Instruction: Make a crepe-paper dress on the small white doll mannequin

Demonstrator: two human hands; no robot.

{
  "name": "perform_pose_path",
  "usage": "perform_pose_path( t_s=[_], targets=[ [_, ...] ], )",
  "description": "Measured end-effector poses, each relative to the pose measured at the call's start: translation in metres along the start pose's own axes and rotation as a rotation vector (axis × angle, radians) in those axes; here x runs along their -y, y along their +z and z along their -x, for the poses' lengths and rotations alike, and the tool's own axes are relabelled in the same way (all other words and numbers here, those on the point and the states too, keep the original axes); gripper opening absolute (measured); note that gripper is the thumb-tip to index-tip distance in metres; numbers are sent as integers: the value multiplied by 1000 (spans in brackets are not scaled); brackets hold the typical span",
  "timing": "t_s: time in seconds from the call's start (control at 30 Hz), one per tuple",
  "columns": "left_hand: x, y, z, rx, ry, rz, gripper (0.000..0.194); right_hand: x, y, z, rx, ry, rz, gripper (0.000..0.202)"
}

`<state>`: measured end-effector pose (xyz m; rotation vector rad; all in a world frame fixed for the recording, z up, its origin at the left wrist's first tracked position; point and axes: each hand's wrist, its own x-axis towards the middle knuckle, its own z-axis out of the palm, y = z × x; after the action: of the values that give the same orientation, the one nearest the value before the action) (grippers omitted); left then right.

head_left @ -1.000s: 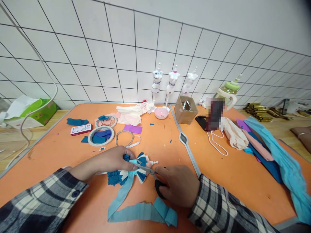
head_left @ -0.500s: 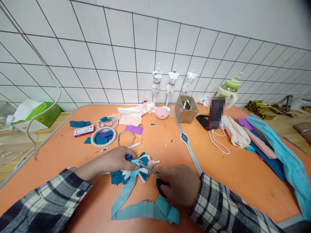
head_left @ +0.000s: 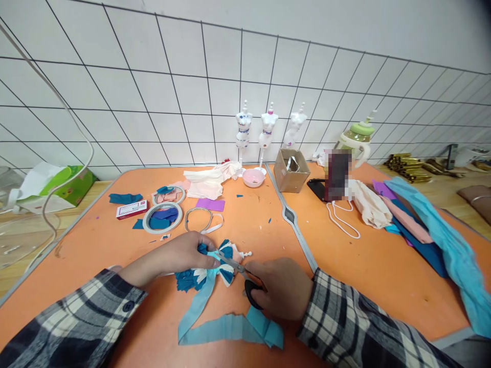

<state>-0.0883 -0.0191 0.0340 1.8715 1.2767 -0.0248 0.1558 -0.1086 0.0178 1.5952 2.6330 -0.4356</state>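
A small dress form lies on its side on the orange table (head_left: 153, 317), dressed in dark teal and white pleated paper (head_left: 227, 277). My left hand (head_left: 187, 254) is closed on this dressed form at its waist. From there a light blue crepe strip (head_left: 218, 329) runs down and across the table to a folded end. My right hand (head_left: 282, 286) is closed round the black-handled scissors (head_left: 253, 292), whose blades reach the light blue paper beside my left fingertips.
Tape rolls (head_left: 162, 219) and a small red-and-white box (head_left: 131, 209) lie at the left. Three dress forms (head_left: 268, 125), a pink dish (head_left: 253, 178) and a cardboard box (head_left: 291, 171) stand at the back. Coloured crepe strips (head_left: 445, 245) and a bottle (head_left: 356, 138) are at the right.
The view has shifted slightly. Both hands stay at the dressed form, and the scissor blades remain at the light blue paper.
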Motion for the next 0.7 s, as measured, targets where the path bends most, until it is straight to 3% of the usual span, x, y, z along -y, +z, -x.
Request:
perform_pose_path(
  t_s=[0.23,0.37,0.47,0.57,0.7],
  targets=[
    [0,-1,1,-7,9,16,31,2,1,1,-43,2,-30,24],
    [4,0,1,-11,31,31,34,-4,0,1,-128,-4,-130,42],
    [7,1,1,-19,37,38,34,-22,-4,-3,-236,118,-241,51],
    [7,1,1,-38,23,40,34,-47,-9,-8,-294,238,-212,33],
    [-7,-9,8,-84,63,70,36,-71,-14,-13,-364,265,-159,28]
  ],
)
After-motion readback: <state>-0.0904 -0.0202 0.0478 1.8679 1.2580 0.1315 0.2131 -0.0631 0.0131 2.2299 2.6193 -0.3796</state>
